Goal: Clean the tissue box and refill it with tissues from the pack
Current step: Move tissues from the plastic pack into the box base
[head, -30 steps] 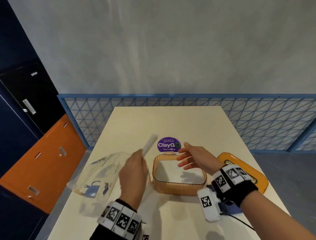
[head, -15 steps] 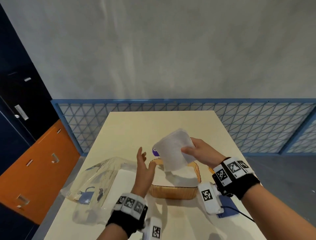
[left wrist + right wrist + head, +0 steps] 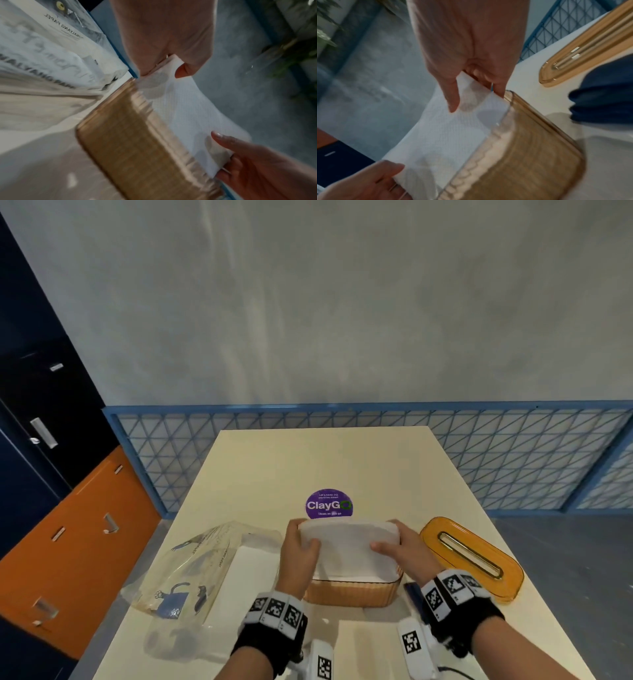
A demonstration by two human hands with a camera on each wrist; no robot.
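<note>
A white stack of tissues (image 3: 347, 546) lies across the top of the open amber tissue box (image 3: 352, 592), its near edge down inside the box. My left hand (image 3: 301, 539) grips the stack's left end, thumb on top and fingers underneath. My right hand (image 3: 395, 542) grips the right end the same way. The left wrist view shows the left hand (image 3: 164, 66) pinching the tissues (image 3: 188, 115) above the box wall (image 3: 137, 142). In the right wrist view, the right hand (image 3: 471, 83) pinches the tissues (image 3: 445, 135) at the box rim (image 3: 522, 148).
The amber slotted lid (image 3: 472, 556) lies to the right of the box. A folded blue cloth (image 3: 412, 594) sits by the box's right near corner. The clear plastic tissue pack (image 3: 191, 570) lies to the left, with white tissues (image 3: 250, 570) beside it. A purple sticker (image 3: 329, 504) marks the table (image 3: 325, 460).
The tissue stack passed from my left hand to my right above the box. It has come down onto the box, and both hands now hold its ends.
</note>
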